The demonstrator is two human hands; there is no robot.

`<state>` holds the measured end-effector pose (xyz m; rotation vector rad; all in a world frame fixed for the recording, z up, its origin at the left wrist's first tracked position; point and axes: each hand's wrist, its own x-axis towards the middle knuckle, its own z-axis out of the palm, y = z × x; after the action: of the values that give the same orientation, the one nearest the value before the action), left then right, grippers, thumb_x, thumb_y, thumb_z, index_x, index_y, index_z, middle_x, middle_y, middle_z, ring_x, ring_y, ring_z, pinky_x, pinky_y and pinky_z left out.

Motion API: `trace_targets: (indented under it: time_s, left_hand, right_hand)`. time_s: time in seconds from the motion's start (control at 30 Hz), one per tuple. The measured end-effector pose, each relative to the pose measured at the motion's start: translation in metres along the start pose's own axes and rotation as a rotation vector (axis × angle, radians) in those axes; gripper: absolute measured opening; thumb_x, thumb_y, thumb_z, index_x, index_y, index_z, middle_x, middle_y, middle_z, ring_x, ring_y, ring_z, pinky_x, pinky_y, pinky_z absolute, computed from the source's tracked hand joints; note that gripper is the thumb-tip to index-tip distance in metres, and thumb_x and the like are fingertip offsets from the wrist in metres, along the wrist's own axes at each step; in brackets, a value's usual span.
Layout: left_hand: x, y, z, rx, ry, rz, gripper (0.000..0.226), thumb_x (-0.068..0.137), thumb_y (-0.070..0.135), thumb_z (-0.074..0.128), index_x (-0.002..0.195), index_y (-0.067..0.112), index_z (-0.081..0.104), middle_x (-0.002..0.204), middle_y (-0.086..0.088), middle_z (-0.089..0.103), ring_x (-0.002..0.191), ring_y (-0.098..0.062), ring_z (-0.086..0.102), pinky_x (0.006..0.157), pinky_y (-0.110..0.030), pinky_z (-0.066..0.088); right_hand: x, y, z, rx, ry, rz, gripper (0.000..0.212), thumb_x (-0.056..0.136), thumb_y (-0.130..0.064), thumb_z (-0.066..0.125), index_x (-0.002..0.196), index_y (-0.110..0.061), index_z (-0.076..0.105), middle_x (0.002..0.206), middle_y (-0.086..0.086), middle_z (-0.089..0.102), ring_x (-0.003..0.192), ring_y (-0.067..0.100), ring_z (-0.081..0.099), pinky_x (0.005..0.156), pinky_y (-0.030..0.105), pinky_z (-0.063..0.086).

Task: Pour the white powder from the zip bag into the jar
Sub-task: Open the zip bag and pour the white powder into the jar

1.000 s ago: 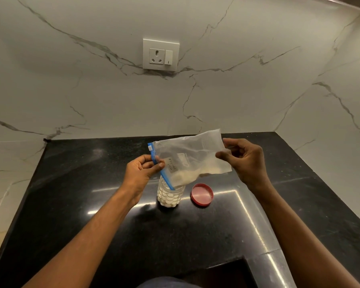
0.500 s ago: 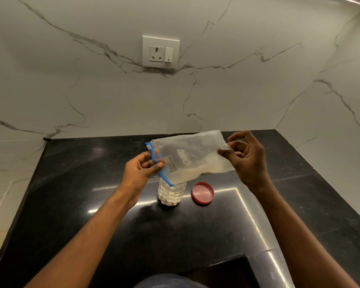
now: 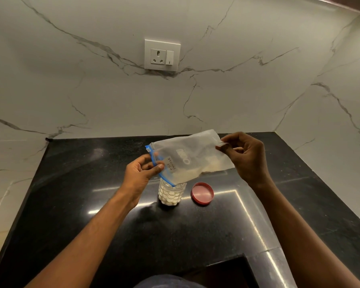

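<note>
Head view: zip bag (image 3: 187,157) held between both hands above jar (image 3: 171,193).

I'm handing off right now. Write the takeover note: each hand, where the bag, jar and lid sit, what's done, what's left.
Left hand: pinches the blue zip edge of the clear plastic zip bag, its low corner over the jar mouth.
Right hand: holds the bag's raised bottom end.
Clear dimpled jar: upright on the black countertop, mostly full of white powder.
Round red lid: off, beside the jar.
Left: some powder remains in the bag; finish pouring.
</note>
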<state>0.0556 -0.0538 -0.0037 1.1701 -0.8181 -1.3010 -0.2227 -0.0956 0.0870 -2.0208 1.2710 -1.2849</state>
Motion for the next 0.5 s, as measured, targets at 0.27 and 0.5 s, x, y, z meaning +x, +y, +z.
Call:
trace_targets:
  time_s: [0.27, 0.5]
  left_hand:
    - [0.000, 0.000, 0.000, 0.025, -0.011, -0.007, 0.027, 0.091, 0.004, 0.074, 0.115, 0.015, 0.070, 0.107, -0.002, 0.081, 0.098, -0.012, 0.078, 0.074, -0.021, 0.063]
    - [0.002, -0.003, 0.000, 0.046, 0.020, -0.025, 0.026, 0.090, 0.005, 0.075, 0.113, 0.016, 0.070, 0.106, -0.001, 0.081, 0.096, -0.010, 0.078, 0.071, -0.020, 0.061]
  right_hand:
    - [0.010, -0.002, -0.001, -0.043, -0.039, 0.004, 0.014, 0.095, -0.018, 0.072, 0.107, -0.013, 0.076, 0.096, 0.001, 0.077, 0.088, 0.017, 0.075, 0.075, 0.049, 0.063]
    - [0.011, -0.004, 0.000, 0.015, -0.066, -0.010, 0.014, 0.094, -0.022, 0.072, 0.106, -0.015, 0.075, 0.099, 0.002, 0.077, 0.090, 0.020, 0.075, 0.076, 0.050, 0.063]
